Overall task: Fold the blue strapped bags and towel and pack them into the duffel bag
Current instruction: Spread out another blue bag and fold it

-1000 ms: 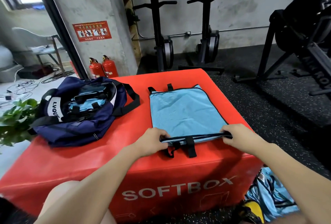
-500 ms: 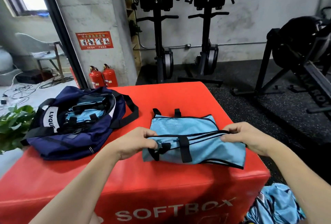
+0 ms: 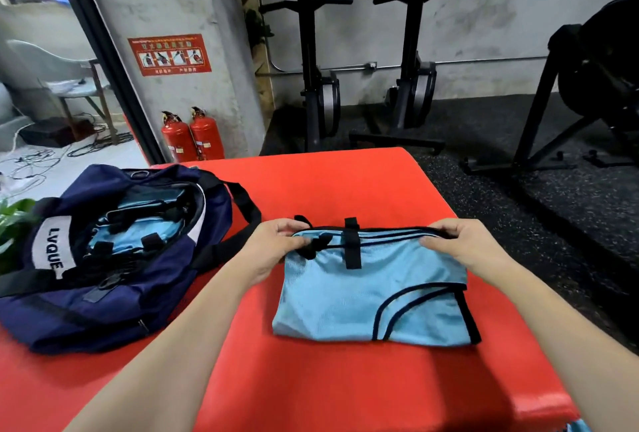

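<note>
A light blue bag with black straps point(image 3: 366, 290) lies folded in half on the red soft box point(image 3: 311, 379), its fold toward me. My left hand point(image 3: 276, 245) pinches the far left corner of the folded edge, and my right hand point(image 3: 460, 241) grips the far right corner. To the left sits the navy duffel bag point(image 3: 103, 259), open, with light blue strapped fabric point(image 3: 138, 234) lying inside it.
A green plant point(image 3: 14, 224) pokes in at the left edge. Two red fire extinguishers point(image 3: 193, 138) stand by the concrete pillar. Black gym machines point(image 3: 415, 51) stand on the dark floor behind and right of the box. More blue fabric point(image 3: 577, 426) peeks in at the bottom right.
Both hands carried the bag's near edge away from me and laid it on the far edge, folding the bag in half. The view also tilted upward.
</note>
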`<state>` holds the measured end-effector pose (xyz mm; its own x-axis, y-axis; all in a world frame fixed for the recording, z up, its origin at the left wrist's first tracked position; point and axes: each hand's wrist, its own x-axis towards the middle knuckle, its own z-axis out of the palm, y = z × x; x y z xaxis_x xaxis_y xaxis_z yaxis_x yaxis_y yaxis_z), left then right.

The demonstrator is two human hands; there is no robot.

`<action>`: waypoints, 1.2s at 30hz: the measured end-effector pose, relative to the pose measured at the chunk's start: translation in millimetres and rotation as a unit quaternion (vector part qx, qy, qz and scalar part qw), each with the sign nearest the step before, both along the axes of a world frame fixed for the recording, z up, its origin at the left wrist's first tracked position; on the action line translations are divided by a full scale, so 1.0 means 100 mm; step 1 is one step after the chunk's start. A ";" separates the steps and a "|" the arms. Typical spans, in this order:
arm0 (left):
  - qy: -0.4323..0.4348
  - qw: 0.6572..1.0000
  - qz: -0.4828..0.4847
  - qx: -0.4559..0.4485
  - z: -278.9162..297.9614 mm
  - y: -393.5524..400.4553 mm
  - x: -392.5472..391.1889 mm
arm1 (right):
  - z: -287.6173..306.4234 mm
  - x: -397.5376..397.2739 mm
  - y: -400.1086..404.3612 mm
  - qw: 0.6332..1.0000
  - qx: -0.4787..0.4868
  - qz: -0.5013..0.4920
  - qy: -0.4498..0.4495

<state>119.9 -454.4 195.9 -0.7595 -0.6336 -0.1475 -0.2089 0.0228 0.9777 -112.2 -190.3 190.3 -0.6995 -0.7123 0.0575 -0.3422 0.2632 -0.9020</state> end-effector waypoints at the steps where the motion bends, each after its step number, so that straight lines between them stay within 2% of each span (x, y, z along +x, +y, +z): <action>1: -0.003 1.000 0.023 -0.005 -0.09 -0.05 -0.03 | -0.05 -0.03 -0.04 1.000 0.006 -0.004 0.003; 5: -0.009 0.995 0.093 -0.018 -0.36 -0.12 -0.06 | -0.23 -0.06 -0.14 0.993 0.089 -0.027 0.069; 7: -0.026 0.997 0.060 -0.028 -0.36 -0.10 -0.04 | -0.27 -0.03 -0.17 0.983 0.143 -0.026 0.109; 9: -0.039 0.998 -0.021 -0.043 -0.31 -0.07 -0.01 | -0.28 0.00 -0.19 0.978 0.162 -0.025 0.131; 12: -0.085 0.976 -0.113 -0.166 -0.30 -0.03 0.03 | -0.28 0.01 -0.20 0.976 0.163 -0.026 0.143; 15: -0.083 0.962 -0.064 -0.253 -0.40 0.03 0.00 | -0.30 0.02 -0.19 0.976 0.166 -0.024 0.139; 18: -0.041 0.969 0.043 -0.241 -0.47 0.09 -0.08 | -0.28 0.04 -0.19 0.975 0.164 -0.024 0.146; 20: -0.014 0.973 0.070 -0.217 -0.46 0.09 -0.13 | -0.24 0.06 -0.19 0.977 0.152 -0.027 0.147; 24: 0.017 0.982 0.084 -0.169 -0.43 0.00 -0.23 | -0.19 0.07 -0.20 0.978 0.139 -0.040 0.147; 28: 0.008 0.977 0.074 -0.200 -0.37 -0.11 -0.37 | -0.16 0.08 -0.22 0.981 0.122 -0.052 0.143; 32: 0.050 0.979 0.083 -0.180 -0.44 -0.20 -0.43 | -0.12 0.06 -0.29 0.983 0.087 -0.077 0.141; 36: 0.004 0.973 0.083 -0.215 -0.60 -0.24 -0.35 | -0.20 0.02 -0.36 0.972 0.133 -0.104 0.161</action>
<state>84.9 -477.9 136.1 -0.6422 -0.7490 0.1634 -0.2371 0.3968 0.8868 -110.2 -226.4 170.1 -0.8056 -0.5777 0.1313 -0.5111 0.5657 -0.6472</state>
